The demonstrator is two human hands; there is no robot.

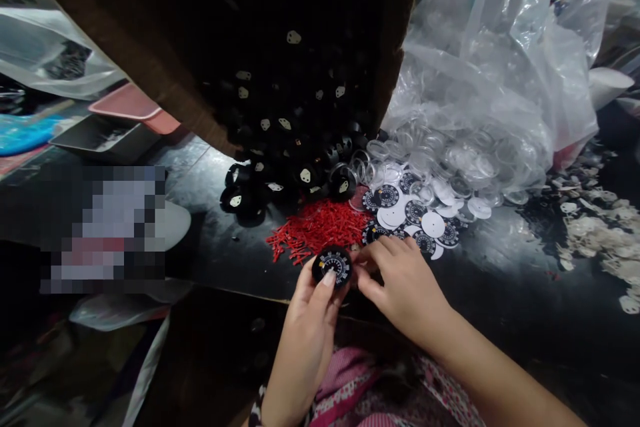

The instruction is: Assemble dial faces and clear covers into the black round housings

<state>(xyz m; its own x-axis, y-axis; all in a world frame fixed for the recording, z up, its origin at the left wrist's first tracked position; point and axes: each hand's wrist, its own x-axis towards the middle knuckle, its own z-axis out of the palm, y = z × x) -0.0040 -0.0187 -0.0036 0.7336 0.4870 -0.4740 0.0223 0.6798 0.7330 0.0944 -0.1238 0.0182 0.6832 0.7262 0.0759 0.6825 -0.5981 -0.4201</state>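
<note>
My left hand (pixel 310 313) grips a small round black dial gauge (pixel 341 261) with white markings and a yellow spot, the thumb lying on its face. Close against the gauge's right side is my right hand (pixel 405 283), its thumb and fingertips drawn together; what they pinch, if anything, is too small to tell. Just beyond the hands lies a pile of thin red pointers (pixel 325 227). To its right are loose dial discs (pixel 415 211), some showing printed black faces, others plain white backs. Several black round housings (pixel 250 203) with pale metal plates sit behind the pointers.
A large tipped brown container (pixel 220 127) opens toward me with more black housings inside. Clear plastic rings (pixel 450 160) spill from a transparent bag (pixel 480 73). Pale metal plates (pixel 595 227) are heaped at right. A grey tray (pixel 103 140) and pink tray (pixel 133 103) stand at left.
</note>
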